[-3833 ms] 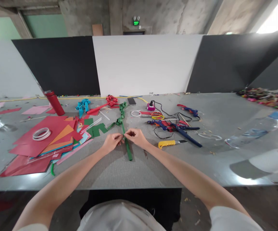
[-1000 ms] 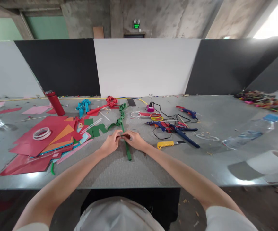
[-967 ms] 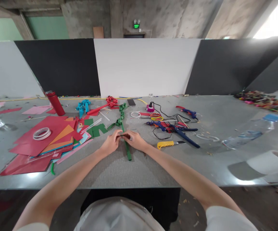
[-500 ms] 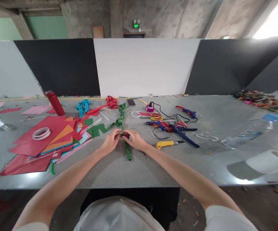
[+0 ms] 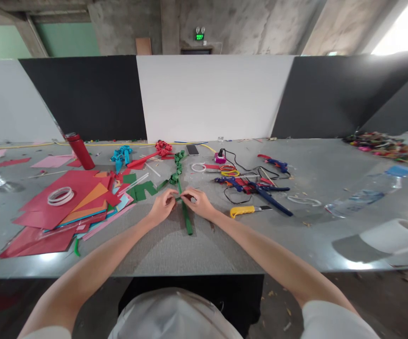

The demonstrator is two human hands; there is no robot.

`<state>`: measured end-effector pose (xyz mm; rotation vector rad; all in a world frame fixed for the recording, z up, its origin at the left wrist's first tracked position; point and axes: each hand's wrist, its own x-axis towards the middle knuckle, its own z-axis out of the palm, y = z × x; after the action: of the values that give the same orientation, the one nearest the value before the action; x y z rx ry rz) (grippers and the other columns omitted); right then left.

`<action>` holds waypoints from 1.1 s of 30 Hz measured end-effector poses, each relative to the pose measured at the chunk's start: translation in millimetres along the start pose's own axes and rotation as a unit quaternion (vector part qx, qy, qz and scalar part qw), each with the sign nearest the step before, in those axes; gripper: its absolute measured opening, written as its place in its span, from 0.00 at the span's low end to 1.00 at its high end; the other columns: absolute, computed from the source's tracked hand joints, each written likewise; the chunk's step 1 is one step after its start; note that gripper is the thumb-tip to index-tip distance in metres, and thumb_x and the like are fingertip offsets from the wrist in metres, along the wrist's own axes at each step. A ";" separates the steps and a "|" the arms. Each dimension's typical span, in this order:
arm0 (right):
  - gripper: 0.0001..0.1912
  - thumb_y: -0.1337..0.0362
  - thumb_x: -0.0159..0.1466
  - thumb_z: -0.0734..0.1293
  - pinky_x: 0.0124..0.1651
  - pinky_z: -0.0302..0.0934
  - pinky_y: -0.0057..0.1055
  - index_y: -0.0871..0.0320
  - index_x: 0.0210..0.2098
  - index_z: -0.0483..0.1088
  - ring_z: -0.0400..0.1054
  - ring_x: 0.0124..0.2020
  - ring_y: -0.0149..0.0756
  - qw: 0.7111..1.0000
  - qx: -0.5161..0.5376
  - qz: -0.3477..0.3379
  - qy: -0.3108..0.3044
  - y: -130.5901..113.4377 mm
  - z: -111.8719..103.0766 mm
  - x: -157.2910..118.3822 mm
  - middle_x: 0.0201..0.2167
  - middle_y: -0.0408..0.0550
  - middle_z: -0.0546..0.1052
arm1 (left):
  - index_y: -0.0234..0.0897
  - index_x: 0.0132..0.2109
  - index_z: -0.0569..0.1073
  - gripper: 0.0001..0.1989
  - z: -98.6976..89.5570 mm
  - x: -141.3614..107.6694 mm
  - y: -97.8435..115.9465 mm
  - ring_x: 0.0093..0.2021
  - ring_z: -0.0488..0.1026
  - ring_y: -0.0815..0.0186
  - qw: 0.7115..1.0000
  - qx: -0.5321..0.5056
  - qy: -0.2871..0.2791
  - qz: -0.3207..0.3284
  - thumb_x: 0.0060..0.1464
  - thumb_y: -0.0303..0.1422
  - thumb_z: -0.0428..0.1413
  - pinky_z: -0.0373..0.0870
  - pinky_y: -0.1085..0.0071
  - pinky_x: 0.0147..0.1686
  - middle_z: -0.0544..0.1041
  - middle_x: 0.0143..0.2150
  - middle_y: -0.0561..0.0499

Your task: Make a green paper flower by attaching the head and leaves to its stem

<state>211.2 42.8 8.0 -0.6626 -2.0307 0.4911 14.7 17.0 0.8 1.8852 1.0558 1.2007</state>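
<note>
Both hands meet over the middle of the table, pinching a small dark green paper piece between the fingertips. My left hand (image 5: 163,207) is closed on its left end, and my right hand (image 5: 197,203) is closed on its right end. Under the fingers lies a rolled green paper stick (image 5: 187,220), its near end pointing toward the table's front edge. Beyond the hands, a curled green paper garland (image 5: 177,168) stretches away. Cut green paper pieces (image 5: 141,190) lie left of it.
Stacked red paper (image 5: 48,202) with a tape roll (image 5: 60,196) and a red bottle (image 5: 80,151) are on the left. Right of the hands lie a yellow knife (image 5: 242,211), blue-handled pliers (image 5: 274,200), glue guns (image 5: 237,183) and cords. A clear bottle (image 5: 363,197) lies farther right.
The fingertips have shifted slightly, and more of the small green piece shows between them. The right fingers look a little straighter. The stick has stayed in place.
</note>
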 end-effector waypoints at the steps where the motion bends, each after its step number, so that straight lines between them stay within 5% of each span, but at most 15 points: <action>1: 0.09 0.62 0.69 0.63 0.39 0.65 0.30 0.56 0.39 0.74 0.70 0.32 0.34 1.000 0.003 0.001 0.000 -0.1 -0.2 0.1 0.32 0.47 0.75 | 0.37 0.48 0.69 0.10 0.0 -0.1 -0.1 0.24 0.71 0.70 1.000 0.005 -0.001 0.000 0.60 0.27 0.49 0.67 0.75 0.28 0.73 0.26 0.55; 10: 0.08 0.60 0.66 0.66 0.41 0.65 0.30 0.55 0.43 0.74 0.70 0.33 0.34 0.999 0.007 0.018 -0.036 0.3 0.8 0.3 0.36 0.47 0.77 | 0.37 0.48 0.68 0.09 -1.2 1.2 -1.1 0.22 0.70 0.69 1.000 -0.014 -0.005 0.000 0.62 0.31 0.49 0.66 0.74 0.25 0.72 0.24 0.55; 17: 0.12 0.57 0.70 0.62 0.37 0.64 0.29 0.56 0.41 0.74 0.71 0.28 0.33 0.997 0.017 0.067 -0.024 -1.7 0.7 1.0 0.27 0.43 0.76 | 0.37 0.49 0.68 0.11 -2.1 0.0 0.6 0.23 0.71 0.68 0.999 -0.046 -0.021 -0.021 0.62 0.36 0.52 0.66 0.73 0.24 0.72 0.24 0.55; 25: 0.09 0.59 0.69 0.63 0.43 0.67 0.31 0.55 0.42 0.74 0.75 0.36 0.36 0.999 -0.001 0.032 0.022 -2.1 7.6 -5.7 0.36 0.47 0.80 | 0.37 0.46 0.66 0.21 10.0 2.3 4.0 0.20 0.72 0.69 0.971 -0.192 -0.039 -0.136 0.59 0.50 0.54 0.67 0.75 0.19 0.74 0.25 0.55; 33: 0.11 0.54 0.67 0.66 0.38 0.69 0.32 0.55 0.37 0.74 0.75 0.30 0.36 0.993 0.052 0.081 0.074 -15.3 4.9 -1.5 0.33 0.48 0.79 | 0.35 0.44 0.69 0.18 9.5 1.8 3.9 0.24 0.73 0.70 0.978 -0.162 -0.095 -0.089 0.52 0.41 0.63 0.72 0.74 0.24 0.76 0.30 0.53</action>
<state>203.6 29.5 13.3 -0.7819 -1.8084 0.6201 25.0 15.8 1.4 1.5831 0.8478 0.9991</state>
